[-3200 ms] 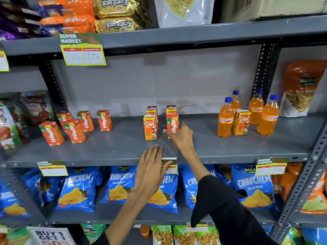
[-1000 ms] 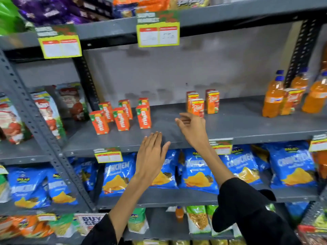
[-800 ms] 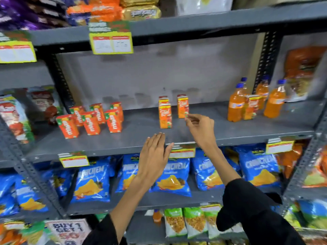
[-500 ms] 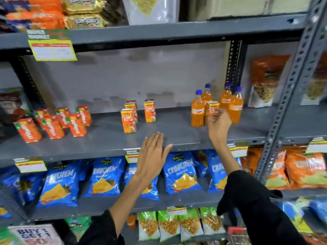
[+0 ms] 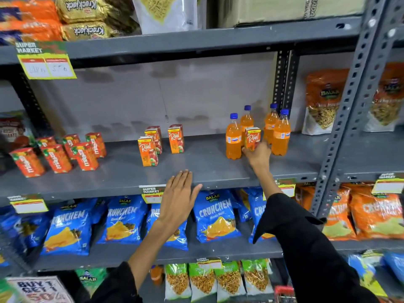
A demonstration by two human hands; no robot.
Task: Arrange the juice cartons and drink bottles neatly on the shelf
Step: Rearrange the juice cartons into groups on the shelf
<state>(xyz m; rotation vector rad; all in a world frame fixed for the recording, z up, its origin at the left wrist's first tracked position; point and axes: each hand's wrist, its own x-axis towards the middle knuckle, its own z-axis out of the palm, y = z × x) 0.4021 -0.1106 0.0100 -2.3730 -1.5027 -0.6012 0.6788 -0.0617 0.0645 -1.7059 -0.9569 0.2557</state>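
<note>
A grey painted-metal shelf (image 5: 196, 169) with perforated angle uprights spans the view, its flat deck smooth and matte. Below it lie glossy blue Crunchem snack bags (image 5: 215, 216), soft and pillow-shaped; above sit crinkled gold Krackjack packs (image 5: 87, 9).

On the deck's right stand four clear plastic bottles of orange drink (image 5: 233, 138) with blue caps, all upright, long axes vertical, clustered tightly. Among them stands a rectangular Real juice carton (image 5: 252, 137) of printed card, upright, front face toward the camera, hemmed in by the bottles on both sides and behind. The right hand (image 5: 259, 155) has its fingers closed around the carton's lower part, arm in a black sleeve.

Mid-shelf stand three more Real cartons (image 5: 148, 152) (upright, faces forward, one ahead of the other two). At left a loose group of red Maaza cartons (image 5: 86, 156) stands upright, lettering running vertically.

The left hand (image 5: 178, 199) rests flat, fingers straight and slightly spread, at the shelf's front edge, just beside a yellow price tag (image 5: 150, 193), holding nothing.
</note>
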